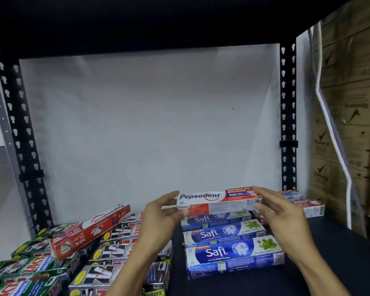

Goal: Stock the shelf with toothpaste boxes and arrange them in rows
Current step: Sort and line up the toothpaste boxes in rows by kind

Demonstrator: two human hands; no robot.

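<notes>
left hand (158,212) and right hand (280,212) are gripping a pepsodent box (218,200) by its ends over safi boxes (233,251); open shelf (329,263) is lying at 4 o'clock.

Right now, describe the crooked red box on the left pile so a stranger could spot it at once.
Start at the black shelf upright on the left; below it sits a pile of green boxes and grey boxes. The red Pepsodent box lies slanted on top of them, its lettering upside down. Its neighbours are green or grey; the white Pepsodent box is held level.
</notes>
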